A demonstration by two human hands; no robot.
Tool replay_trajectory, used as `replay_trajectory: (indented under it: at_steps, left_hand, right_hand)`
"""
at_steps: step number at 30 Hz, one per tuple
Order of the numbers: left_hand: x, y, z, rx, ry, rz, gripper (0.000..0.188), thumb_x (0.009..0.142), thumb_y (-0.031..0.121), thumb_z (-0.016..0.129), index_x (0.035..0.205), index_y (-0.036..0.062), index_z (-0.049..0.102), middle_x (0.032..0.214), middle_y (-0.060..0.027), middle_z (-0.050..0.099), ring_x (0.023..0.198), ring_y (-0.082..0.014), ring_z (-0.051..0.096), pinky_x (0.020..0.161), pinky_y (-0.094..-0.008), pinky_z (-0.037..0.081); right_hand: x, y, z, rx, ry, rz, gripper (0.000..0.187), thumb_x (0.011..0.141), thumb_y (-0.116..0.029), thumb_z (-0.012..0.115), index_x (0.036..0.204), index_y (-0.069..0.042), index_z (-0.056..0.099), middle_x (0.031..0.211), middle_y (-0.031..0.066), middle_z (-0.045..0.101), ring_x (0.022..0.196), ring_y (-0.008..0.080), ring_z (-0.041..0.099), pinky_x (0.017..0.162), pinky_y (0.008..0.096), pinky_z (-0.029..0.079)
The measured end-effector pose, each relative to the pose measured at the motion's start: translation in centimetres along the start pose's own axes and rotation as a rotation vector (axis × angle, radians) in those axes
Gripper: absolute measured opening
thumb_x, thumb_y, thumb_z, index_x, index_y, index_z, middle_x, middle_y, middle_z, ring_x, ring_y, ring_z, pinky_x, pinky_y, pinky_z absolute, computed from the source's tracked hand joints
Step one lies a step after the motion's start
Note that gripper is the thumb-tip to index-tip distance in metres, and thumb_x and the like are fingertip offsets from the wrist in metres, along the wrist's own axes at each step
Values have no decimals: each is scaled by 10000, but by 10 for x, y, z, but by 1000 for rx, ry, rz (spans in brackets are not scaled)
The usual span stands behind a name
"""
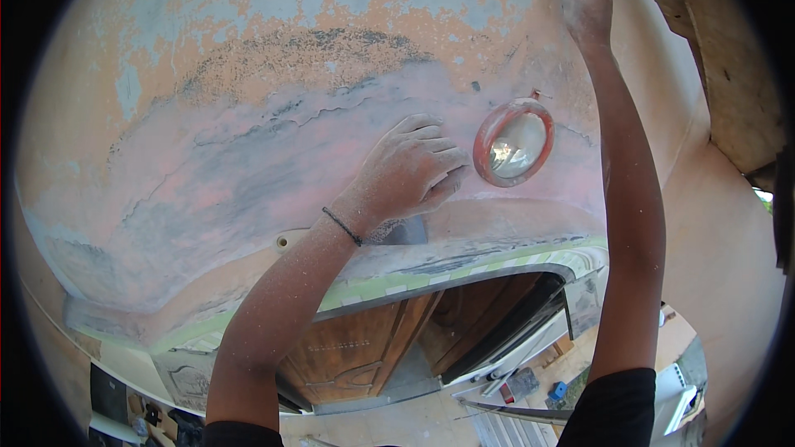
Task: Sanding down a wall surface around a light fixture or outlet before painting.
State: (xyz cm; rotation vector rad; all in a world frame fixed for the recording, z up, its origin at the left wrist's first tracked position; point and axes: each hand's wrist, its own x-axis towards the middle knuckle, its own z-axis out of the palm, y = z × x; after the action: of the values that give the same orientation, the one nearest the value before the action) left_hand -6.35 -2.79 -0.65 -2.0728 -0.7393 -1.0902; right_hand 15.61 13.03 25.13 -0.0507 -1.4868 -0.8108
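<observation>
Where mottled paint (240, 157) spreads, a dusty left hand (418, 164) flanks an oval lamp (522, 147)

Soft, fairly even light spreads over the pale, patchy surface (248, 149). Glare shines in the round glass (520, 147), and a small gap (765, 198) at the right edge glows white; the brown panels (352, 352) below are dimmer. The surface looks sharp, the lower clutter (522, 385) softer. Fisheye curvature bends outlines toward black, vignetted corners.
</observation>
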Motion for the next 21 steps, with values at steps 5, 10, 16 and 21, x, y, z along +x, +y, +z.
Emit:
replay_trajectory:
  at_steps: [5,10,16,21]
  left_hand:
    - [-6,-3,-1,-12,40,-8,85,896,176,724,926,98,711,814,-73,659,868,-289,650,1040,-471,480]
    - [-3,2,-6,20,-32,-11,84,899,179,723,917,98,708,813,-72,663,868,-287,652,1031,-466,481]
    - [4,2,7,-32,2,19,87,903,181,722,916,97,706,813,-72,663,866,-290,653,1025,-466,483]
    - [-12,-4,-8,15,10,-6,94,908,183,717,931,93,700,820,-79,661,866,-296,651,1024,-470,484]
  right_hand:
    - [-64,-130,-5,103,-397,-285,458,952,9,585,1394,-96,643,1470,94,609,1392,287,545,1166,448,440]
    - [-31,-75,-34,-14,-499,-469,409,982,-56,589,1382,-108,655,1449,86,625,1381,281,554,1175,452,423]
    - [36,19,16,-315,-136,311,307,973,-72,577,1248,-24,704,1249,208,709,1232,361,647,1019,412,511]
    - [-66,-163,-2,253,-523,-478,429,942,-46,629,1366,-109,656,1452,87,619,1349,296,579,1167,432,447]
